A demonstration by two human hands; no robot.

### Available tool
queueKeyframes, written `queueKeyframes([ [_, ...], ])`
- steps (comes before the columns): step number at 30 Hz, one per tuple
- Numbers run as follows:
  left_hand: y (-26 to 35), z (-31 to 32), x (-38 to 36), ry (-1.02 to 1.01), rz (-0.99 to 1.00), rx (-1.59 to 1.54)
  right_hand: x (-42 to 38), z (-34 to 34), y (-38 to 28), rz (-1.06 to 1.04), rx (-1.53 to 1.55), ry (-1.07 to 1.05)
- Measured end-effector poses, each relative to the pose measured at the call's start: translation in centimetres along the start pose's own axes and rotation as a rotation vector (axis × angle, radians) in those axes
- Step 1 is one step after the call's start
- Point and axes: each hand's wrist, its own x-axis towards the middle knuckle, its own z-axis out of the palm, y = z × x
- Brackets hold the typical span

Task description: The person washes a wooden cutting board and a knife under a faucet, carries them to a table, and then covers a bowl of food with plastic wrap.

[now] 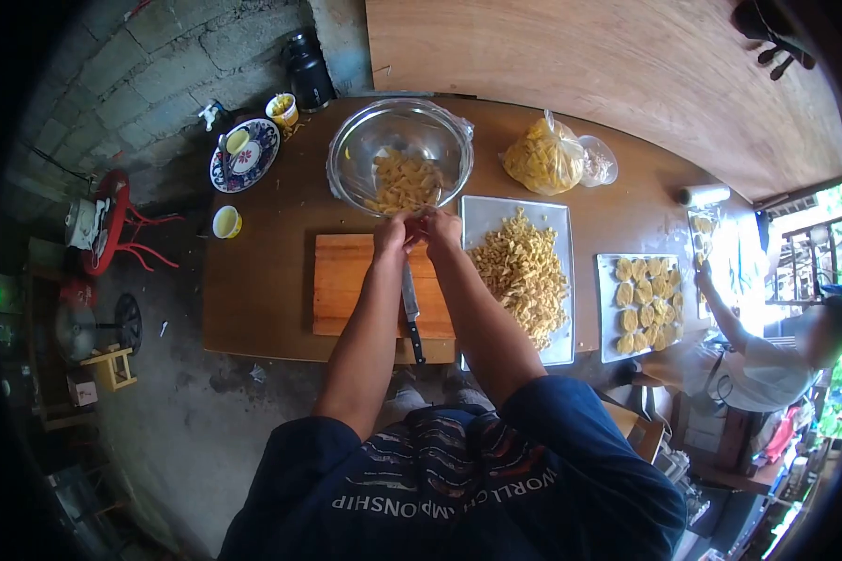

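Observation:
My left hand (pixel 393 232) and my right hand (pixel 439 227) are close together at the near rim of a large clear bowl (pixel 346 179). Both have their fingers closed on something too small to make out. Yellow pieces (pixel 405 182) lie in the bowl. Below my hands, a knife (pixel 411 304) with a black handle rests on an orange-brown wooden board (pixel 351 285). To the right of my hands is a metal tray (pixel 558 220) heaped with pale yellow chopped pieces (pixel 524 276).
A tied bag (pixel 544 159) of yellow pieces stands behind the tray. At right is a tray (pixel 608 348) of round flat pieces, near a seated co-worker (pixel 762 369). A patterned plate (pixel 264 140), cups (pixel 226 222) and a black flask (pixel 309 73) are at left.

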Motion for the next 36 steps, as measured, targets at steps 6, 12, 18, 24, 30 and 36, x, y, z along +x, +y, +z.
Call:
queueKeyframes([
  [6,-0.6,-3.3,-3.4,-0.159,0.031,0.146,-3.9,-1.8,-1.0,-0.101,-0.232,0.039],
  [12,1.5,-4.5,-3.2,0.01,0.212,0.344,-3.3,-5.0,-1.7,0.002,-0.239,-0.323],
  [18,1.1,-3.1,-2.9,0.044,0.081,0.241,-0.7,-5.8,-2.9,-0.055,0.184,-0.081],
  [24,-2.0,0.1,-3.0,-0.193,-0.043,-0.027,-0.2,-5.6,-2.7,-0.086,0.15,-0.048],
  [30,-1.1,-1.0,-3.4,-0.03,0.137,0.133,-1.3,-7.2,-1.9,0.009,0.162,-0.248],
  [36,0.2,-3.1,-3.7,-0.088,0.143,0.207,-3.4,-7.1,-1.4,0.091,0.23,-0.248],
])
